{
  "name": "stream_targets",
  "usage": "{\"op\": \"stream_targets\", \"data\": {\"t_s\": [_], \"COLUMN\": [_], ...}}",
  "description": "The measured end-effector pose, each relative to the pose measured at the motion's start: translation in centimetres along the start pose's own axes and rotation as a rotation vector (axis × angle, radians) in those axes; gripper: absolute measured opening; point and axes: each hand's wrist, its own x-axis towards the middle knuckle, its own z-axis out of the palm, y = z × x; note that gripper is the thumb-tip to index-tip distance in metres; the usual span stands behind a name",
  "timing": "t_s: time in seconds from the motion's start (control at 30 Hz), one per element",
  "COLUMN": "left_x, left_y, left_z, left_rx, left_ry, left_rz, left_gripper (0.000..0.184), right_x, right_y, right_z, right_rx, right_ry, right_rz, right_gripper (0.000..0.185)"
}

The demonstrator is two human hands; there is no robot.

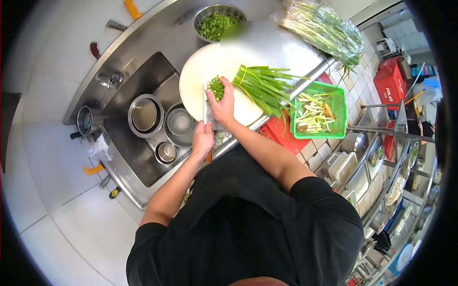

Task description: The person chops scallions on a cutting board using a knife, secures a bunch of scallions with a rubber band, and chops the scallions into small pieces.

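My left hand (pixel 203 140) is closed round the wooden handle of a knife (pixel 207 110), whose blade points away from me over the edge of a round white cutting board (pixel 193 71). My right hand (pixel 222 105) cups a small heap of chopped green onions (pixel 215 87) against the blade, thumb and fingers on either side. Just right of that hand lies a banded bunch of green onions (pixel 262 83), its leaf ends hanging over the counter's edge. Behind the board stands a metal bowl of chopped greens (pixel 217 25), partly covered by a blurred patch.
At left, a steel sink (pixel 119 112) holds several metal bowls (pixel 145 114) beneath a faucet (pixel 109 80). Bagged green onions (pixel 322 28) lie at the back right. Below the counter's edge is a green basket (pixel 343 117) of trimmings. Shelves (pixel 396 138) with pans stand at right.
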Motion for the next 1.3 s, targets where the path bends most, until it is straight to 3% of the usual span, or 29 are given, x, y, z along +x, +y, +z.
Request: {"op": "stream_targets", "data": {"t_s": [0.2,0.3,0.4,0.43,0.5,0.6,0.67,0.77,0.8,0.87,0.9,0.97,1.13,1.17,1.27,1.3], "left_x": [5.3,11.5,16.0,17.3,18.4,16.2,13.6,7.0,7.2,5.3,4.9,4.6,4.1,2.6,0.7,-1.5], "left_y": [12.2,18.7,23.9,25.0,25.8,26.2,24.9,22.2,18.2,14.0,12.1,8.7,6.2,8.7,12.1,14.9], "left_z": [0.2,0.7,1.2,1.1,0.3,-1.8,-3.8,-3.3,-4.0,-2.3,-1.4,-0.3,0.5,0.5,-3.1,-4.0], "left_rx": [-0.011,-0.064,-0.05,-0.031,-0.003,0.084,0.208,0.539,0.655,0.902,0.922,1.007,1.168,1.087,0.73,0.594], "left_ry": [-0.051,-0.113,-0.111,-0.116,-0.126,-0.14,-0.144,0.03,0.028,0.193,0.239,0.276,0.312,0.329,0.176,0.08], "left_rz": [0.068,0.041,0.03,0.029,0.018,-0.006,-0.055,0.167,0.329,0.445,0.383,0.397,0.539,0.511,0.715,0.691], "left_gripper": [0.008,0.025,0.029,0.028,0.023,0.018,0.023,0.05,0.066,0.062,0.061,0.062,0.05,0.033,0.021,0.016], "right_x": [12.4,19.9,25.5,26.9,29.3,32.9,34.4,36.3,36.8,37.4,37.5,36.6,33.0,32.4,28.8,27.8], "right_y": [-1.3,-2.4,0.3,1.0,2.5,5.4,8.7,9.8,10.0,10.7,10.2,8.8,7.4,8.2,7.8,7.6], "right_z": [1.8,2.3,5.0,5.8,6.8,7.7,7.3,4.8,4.3,3.5,2.6,1.2,-4.9,-6.2,-10.3,-11.7], "right_rx": [0.073,-0.025,-0.214,-0.155,-0.226,-0.392,-0.782,-0.873,-0.837,-0.768,-0.736,-0.609,-0.55,-0.506,-0.549,-0.551], "right_ry": [0.044,-0.093,-0.132,-0.095,-0.109,-0.189,-0.267,-0.329,-0.322,-0.251,-0.255,-0.17,-0.243,-0.257,-0.242,-0.288], "right_rz": [-0.033,-0.031,-0.111,-0.098,-0.097,-0.135,-0.203,-0.113,-0.064,-0.049,-0.044,-0.069,-0.222,-0.273,-0.341,-0.29], "right_gripper": [0.075,0.083,0.082,0.069,0.063,0.053,0.053,0.055,0.056,0.052,0.05,0.04,0.024,0.021,0.018,0.017]}}
